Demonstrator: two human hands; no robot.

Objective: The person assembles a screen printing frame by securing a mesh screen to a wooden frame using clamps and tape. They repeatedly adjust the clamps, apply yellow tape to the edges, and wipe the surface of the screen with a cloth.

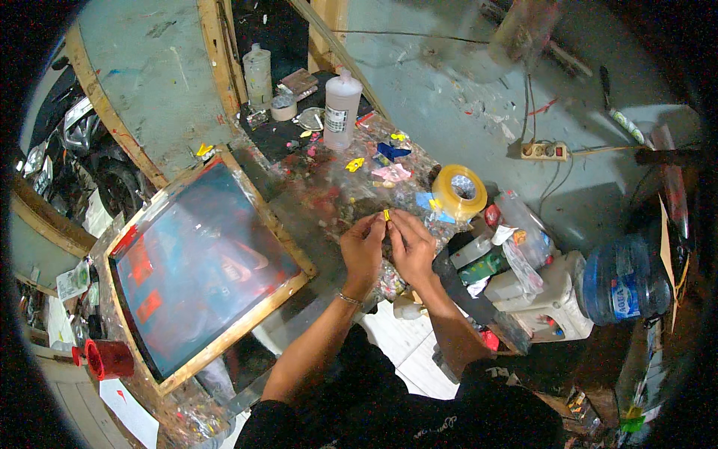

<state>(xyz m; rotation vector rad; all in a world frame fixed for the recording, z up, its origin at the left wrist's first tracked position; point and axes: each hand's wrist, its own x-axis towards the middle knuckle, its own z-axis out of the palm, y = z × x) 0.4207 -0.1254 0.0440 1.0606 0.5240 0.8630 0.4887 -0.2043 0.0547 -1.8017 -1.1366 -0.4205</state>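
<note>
Yellow tape scrap (387, 215), a tiny bright sliver, sits pinched between the fingertips of both hands above the middle of the paint-spattered workbench (314, 194). Left hand (362, 247) and right hand (410, 247) are drawn together, fingers curled and clamped on the scrap from either side; a thin metal bracelet (348, 299) circles the left wrist. Just beyond the right hand, near the bench's right edge, stands a glossy roll of yellowish packing tape (459, 191), round and hollow. Further back, toward the far edge, a clear plastic bottle (342, 109) with a white cap stands upright, with a smaller roll of pale masking tape (283, 108) near it. On the bench's left part lies a wooden-framed printing screen (198, 269), its flat mesh dark teal with red patches. Loose yellow, pink and blue scraps (389, 161) litter the crusted surface between bottle and tape roll.
</note>
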